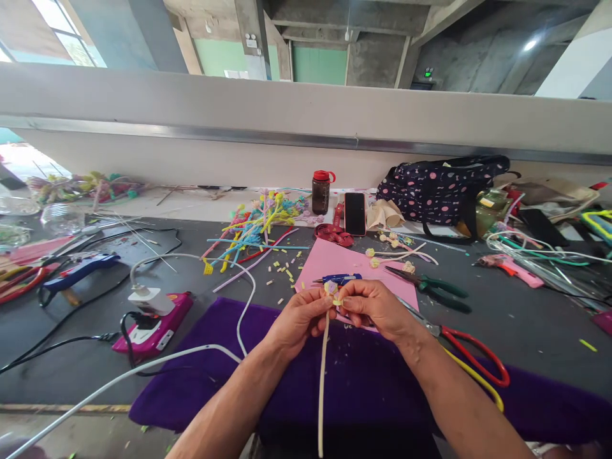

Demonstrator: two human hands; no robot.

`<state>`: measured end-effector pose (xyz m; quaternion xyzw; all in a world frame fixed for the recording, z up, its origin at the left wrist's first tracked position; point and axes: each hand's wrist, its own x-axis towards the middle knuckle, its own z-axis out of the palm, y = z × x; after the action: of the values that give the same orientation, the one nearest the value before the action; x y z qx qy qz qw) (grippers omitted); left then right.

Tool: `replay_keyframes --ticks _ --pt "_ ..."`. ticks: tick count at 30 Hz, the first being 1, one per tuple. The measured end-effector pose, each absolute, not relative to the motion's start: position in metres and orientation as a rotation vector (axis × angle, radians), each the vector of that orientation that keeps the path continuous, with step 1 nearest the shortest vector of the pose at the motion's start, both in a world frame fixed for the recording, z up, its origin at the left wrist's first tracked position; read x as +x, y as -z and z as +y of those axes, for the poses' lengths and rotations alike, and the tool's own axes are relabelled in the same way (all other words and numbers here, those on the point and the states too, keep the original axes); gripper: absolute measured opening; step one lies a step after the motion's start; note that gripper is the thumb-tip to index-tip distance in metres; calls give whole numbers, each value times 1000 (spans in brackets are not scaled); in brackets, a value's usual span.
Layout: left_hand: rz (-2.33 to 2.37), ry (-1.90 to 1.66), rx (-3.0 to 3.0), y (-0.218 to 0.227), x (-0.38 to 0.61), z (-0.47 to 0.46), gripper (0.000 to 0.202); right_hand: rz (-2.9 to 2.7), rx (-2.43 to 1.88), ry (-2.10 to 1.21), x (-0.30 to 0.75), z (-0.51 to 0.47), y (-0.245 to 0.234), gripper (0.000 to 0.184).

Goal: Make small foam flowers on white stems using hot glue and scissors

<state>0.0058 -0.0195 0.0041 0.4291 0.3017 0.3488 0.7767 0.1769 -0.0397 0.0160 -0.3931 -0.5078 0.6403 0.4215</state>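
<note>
My left hand (pixel 302 315) pinches a small pipe-cleaner flower (pixel 330 289) in white, lilac and yellow, just under its head. A long cream pipe-cleaner stem (pixel 323 382) hangs straight down from it. From the other side my right hand (pixel 375 307) is closed, thumb and fingertips on a short yellow piece (pixel 337 303) at the flower's base. Fingers partly hide where the pieces join. Behind the hands lie a blue pen-like tool (pixel 340 278) and a pink sheet (pixel 318 258). Below them a purple cloth (pixel 205 357) covers the front edge.
Right: green-handled pliers (pixel 442 292), red-handled scissors (pixel 473 347) and a pink glue gun (pixel 514 268). Left: a magenta power strip (pixel 153 341) with a white cable and a blue glue gun (pixel 81 274). Behind: coloured pipe cleaners (pixel 258 233), a bottle (pixel 320 194), a phone (pixel 354 213) and a bag (pixel 435 194).
</note>
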Motion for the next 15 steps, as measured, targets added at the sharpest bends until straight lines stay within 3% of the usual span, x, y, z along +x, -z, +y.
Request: replay_keyframes --ticks 15 --pt "692 -763 947 -7 3 -19 22 -1214 -1007 -1509 170 -41 -17 13"
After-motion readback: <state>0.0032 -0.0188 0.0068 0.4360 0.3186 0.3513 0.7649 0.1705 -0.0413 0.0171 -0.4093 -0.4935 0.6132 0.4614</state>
